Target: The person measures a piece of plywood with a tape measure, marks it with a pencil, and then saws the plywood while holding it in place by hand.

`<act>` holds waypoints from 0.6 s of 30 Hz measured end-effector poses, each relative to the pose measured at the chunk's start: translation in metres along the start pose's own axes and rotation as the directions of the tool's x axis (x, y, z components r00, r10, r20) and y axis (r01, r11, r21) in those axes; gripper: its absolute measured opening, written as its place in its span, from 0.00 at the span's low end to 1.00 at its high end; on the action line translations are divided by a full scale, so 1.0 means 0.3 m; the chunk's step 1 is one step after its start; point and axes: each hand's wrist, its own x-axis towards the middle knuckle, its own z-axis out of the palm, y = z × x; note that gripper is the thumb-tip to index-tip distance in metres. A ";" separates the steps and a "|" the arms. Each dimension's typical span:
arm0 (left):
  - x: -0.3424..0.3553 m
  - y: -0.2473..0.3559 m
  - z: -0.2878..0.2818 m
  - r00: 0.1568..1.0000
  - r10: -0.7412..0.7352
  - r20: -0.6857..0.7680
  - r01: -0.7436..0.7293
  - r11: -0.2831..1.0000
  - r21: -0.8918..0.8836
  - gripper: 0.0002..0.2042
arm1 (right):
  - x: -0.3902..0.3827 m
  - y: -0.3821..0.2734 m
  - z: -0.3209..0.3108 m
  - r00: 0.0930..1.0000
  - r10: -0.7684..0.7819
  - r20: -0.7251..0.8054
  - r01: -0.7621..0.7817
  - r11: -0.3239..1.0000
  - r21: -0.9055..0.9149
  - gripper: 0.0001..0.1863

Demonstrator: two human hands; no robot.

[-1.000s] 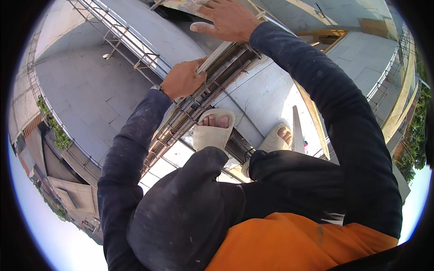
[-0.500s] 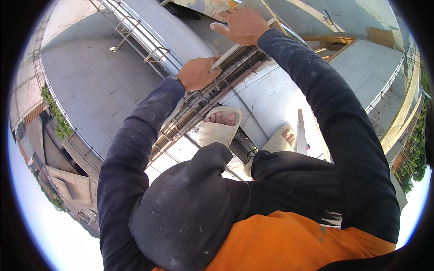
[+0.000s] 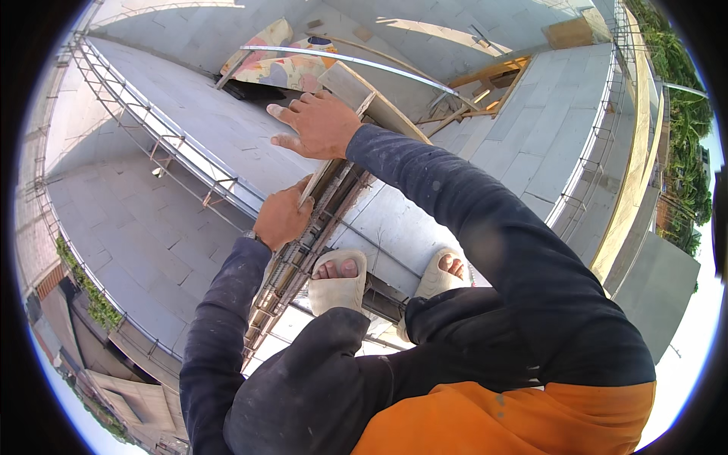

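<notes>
A long narrow board point(image 3: 328, 180) stands on edge along a beam of steel reinforcing bars point(image 3: 307, 243) in front of me. My left hand point(image 3: 282, 218) is closed over the near part of this board, its fingertips partly hidden behind the edge. Farther along, my right hand point(image 3: 318, 125) spreads its fingers out to the left above the board; whether its palm touches the wood I cannot tell. Just beyond the right wrist, a wider wooden plank point(image 3: 377, 102) lies at a slant.
My sandalled feet point(image 3: 339, 279) are on the pale panels point(image 3: 394, 220) right of the bars. Block walls point(image 3: 136, 227) drop away at left, with a rebar cage point(image 3: 163, 148) along one top. A patterned sheet point(image 3: 284, 67) and a metal bar point(image 3: 356, 58) lie beyond.
The view has swung, so walls, plank and metal bar show farther into the picture. My right hand has opened wider over the board. My left hand keeps its hold.
</notes>
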 end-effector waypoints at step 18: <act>0.001 -0.020 0.023 0.999 -0.006 0.039 0.005 1.000 0.027 0.30 | -0.057 0.370 -0.178 0.881 0.441 -0.170 -0.322 0.824 0.466 0.47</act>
